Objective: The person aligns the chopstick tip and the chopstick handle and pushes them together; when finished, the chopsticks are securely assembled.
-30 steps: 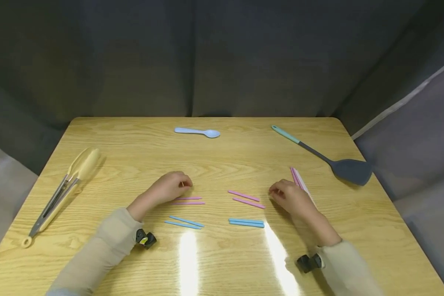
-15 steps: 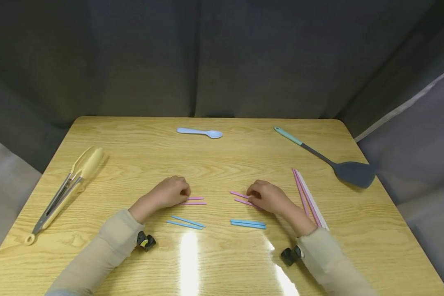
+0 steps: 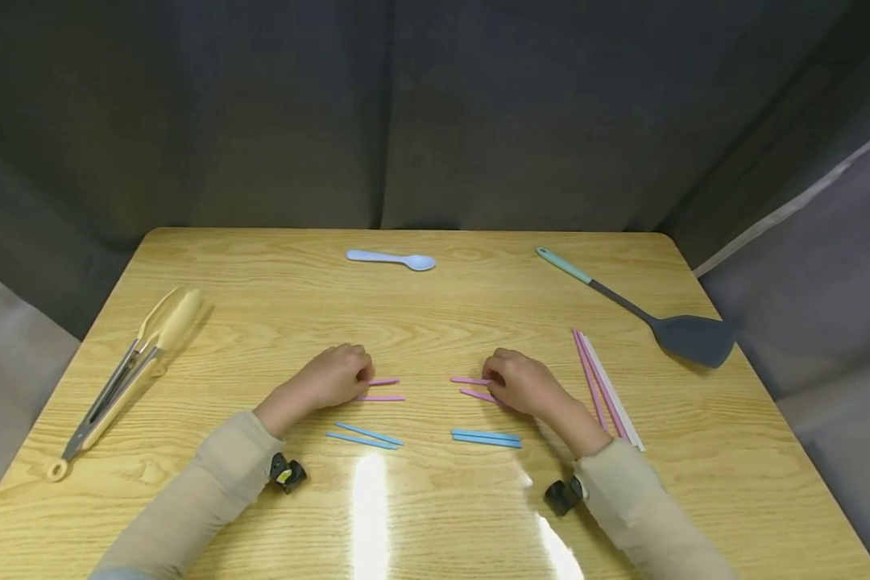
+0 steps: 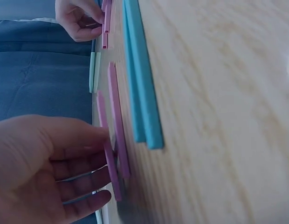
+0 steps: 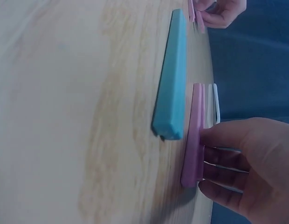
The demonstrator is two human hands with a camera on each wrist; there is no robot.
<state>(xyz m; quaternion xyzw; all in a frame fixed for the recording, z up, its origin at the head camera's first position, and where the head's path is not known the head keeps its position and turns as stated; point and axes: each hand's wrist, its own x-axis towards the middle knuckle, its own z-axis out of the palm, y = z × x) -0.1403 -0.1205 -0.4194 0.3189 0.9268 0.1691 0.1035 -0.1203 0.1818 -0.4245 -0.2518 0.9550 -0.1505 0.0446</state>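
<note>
Between thumb and fingers, the left hand (image 3: 326, 377) pinches one pink stick (image 3: 387, 381); in the left wrist view that stick (image 4: 109, 161) is tilted beside a second pink stick (image 4: 117, 105). The right hand (image 3: 529, 385) holds the farther stick (image 3: 467, 379) of another pink pair, its thumb against it. The nearer stick (image 3: 476, 394) runs partly under the right hand; in the right wrist view the two sticks (image 5: 195, 126) overlap. Two blue sticks (image 3: 364, 440) lie slightly angled nearer the body on the left, and two more (image 3: 486, 438) lie side by side on the right.
Yellow-handled tongs (image 3: 130, 370) lie at the table's left. A pale blue spoon (image 3: 391, 258) is near the far edge. On the right are a dark spatula (image 3: 692, 340) with a green handle, and long pink (image 3: 589, 374) and white sticks (image 3: 616, 399).
The right hand has moved left from beside the long sticks to the pink pair. Both far pink sticks have turned slightly; the left one's tip has shifted away from its neighbour.
</note>
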